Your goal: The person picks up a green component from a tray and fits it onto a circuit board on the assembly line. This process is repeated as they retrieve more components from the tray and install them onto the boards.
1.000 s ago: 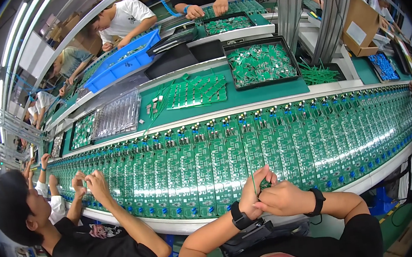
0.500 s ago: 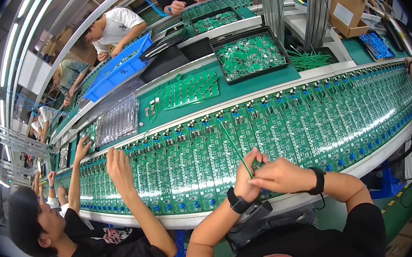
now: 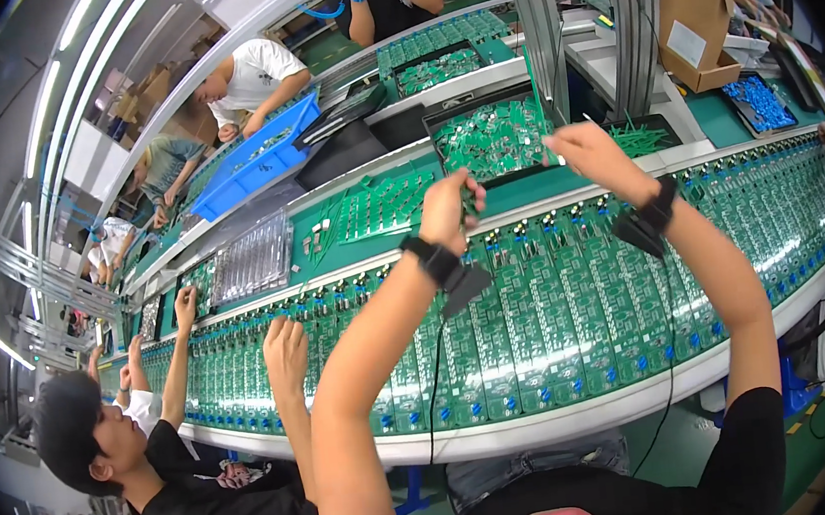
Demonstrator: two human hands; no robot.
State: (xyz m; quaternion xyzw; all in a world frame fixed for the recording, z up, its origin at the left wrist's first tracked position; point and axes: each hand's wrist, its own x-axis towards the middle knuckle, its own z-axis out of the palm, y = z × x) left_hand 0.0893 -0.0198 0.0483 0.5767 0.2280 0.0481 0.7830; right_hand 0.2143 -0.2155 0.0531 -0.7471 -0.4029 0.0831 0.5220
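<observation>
My right hand (image 3: pixel 591 153) is closed, its fingertips pinching the lower end of a thin green strip (image 3: pixel 536 94) that stands almost upright. Behind that strip lies a black tray (image 3: pixel 435 126) heaped with small green circuit boards (image 3: pixel 491 139). To the left, my left hand (image 3: pixel 450 211) is raised over the far edge of the row of long green circuit boards (image 3: pixel 487 340). Its fingers are curled in, and what they may hold is too small to tell. Each of my wrists wears a black band with a cable.
A green panel of small boards (image 3: pixel 382 205) and clear plastic trays (image 3: pixel 256 254) lie beyond the row. Green strips (image 3: pixel 639 138) fill a bin at right. A metal post (image 3: pixel 534 23) rises behind the tray. At left, a co-worker's hand (image 3: pixel 287 351) is over the boards.
Both my hands have moved away from me and apart, from near the row's front edge to its far side. The green strip went up with my right hand. The co-worker's near hand shifted right.
</observation>
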